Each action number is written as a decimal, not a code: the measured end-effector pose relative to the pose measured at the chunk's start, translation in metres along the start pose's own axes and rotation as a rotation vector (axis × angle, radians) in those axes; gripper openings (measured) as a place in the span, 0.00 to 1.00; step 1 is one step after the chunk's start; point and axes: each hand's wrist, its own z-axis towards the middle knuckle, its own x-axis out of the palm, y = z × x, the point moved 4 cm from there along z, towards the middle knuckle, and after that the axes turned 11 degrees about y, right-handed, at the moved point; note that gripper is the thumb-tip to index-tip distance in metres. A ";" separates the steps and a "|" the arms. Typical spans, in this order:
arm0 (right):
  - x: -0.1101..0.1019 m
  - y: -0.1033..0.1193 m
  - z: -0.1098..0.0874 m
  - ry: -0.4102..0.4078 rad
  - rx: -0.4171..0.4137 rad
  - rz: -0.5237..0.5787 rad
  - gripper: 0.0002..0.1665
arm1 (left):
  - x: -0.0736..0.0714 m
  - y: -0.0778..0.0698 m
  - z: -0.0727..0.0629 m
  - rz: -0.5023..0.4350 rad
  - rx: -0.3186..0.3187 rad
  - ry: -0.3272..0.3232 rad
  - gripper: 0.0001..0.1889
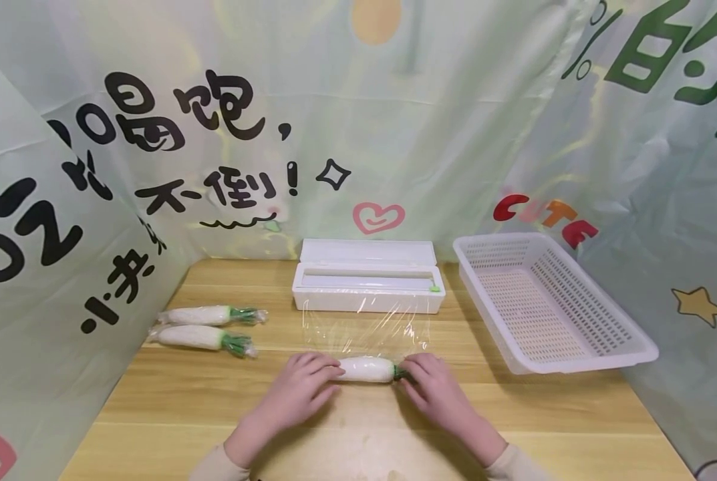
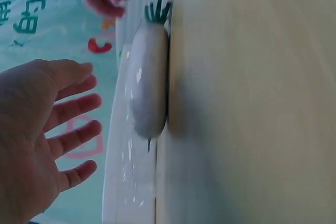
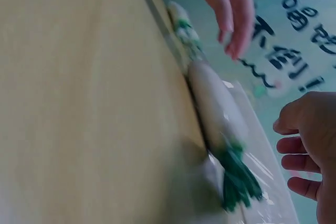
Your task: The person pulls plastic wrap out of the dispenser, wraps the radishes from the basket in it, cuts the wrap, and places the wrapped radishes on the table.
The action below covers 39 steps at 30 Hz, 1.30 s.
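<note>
A white radish (image 1: 367, 369) with cut green stalks lies crosswise on the table, on the near end of a sheet of clear plastic wrap (image 1: 367, 331). My left hand (image 1: 305, 387) is at its root end, and my right hand (image 1: 433, 387) is beside the stalks. In the left wrist view the left hand (image 2: 37, 129) has its fingers spread, apart from the radish (image 2: 149, 80). The right wrist view shows the right hand (image 3: 315, 150) with loosely bent fingers and nothing in them. The wrap runs back to a white dispenser box (image 1: 367, 302) with its lid raised.
Two wrapped radishes, one behind (image 1: 196, 314) and one in front (image 1: 190, 337), lie at the left of the table. A white perforated basket (image 1: 581, 367) stands at the right. Printed cloth (image 1: 430, 147) hangs round the table's back and sides. A green slider (image 1: 434, 289) sits on the box.
</note>
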 end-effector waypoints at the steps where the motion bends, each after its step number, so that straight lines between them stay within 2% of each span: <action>1: 0.004 0.004 0.001 0.022 -0.008 -0.003 0.19 | 0.003 -0.002 0.001 0.006 0.012 0.024 0.15; 4: 0.015 0.013 0.005 0.079 -0.031 -0.017 0.19 | 0.011 -0.007 0.005 0.016 0.024 0.085 0.16; 7: 0.023 0.019 0.008 0.116 -0.037 -0.034 0.19 | 0.015 -0.010 0.008 0.036 0.003 0.135 0.17; 14: 0.028 0.020 0.012 0.129 -0.002 -0.040 0.20 | 0.017 -0.010 0.016 0.017 -0.068 0.221 0.19; 20: 0.031 0.014 0.018 0.176 0.047 -0.011 0.24 | 0.018 -0.005 0.024 0.002 -0.110 0.247 0.22; 30: 0.036 0.000 0.028 0.259 0.138 0.036 0.31 | 0.021 0.003 0.046 0.033 -0.160 0.291 0.28; 39: 0.045 -0.013 0.036 0.369 0.172 0.065 0.38 | 0.017 -0.011 0.049 0.119 -0.177 0.334 0.28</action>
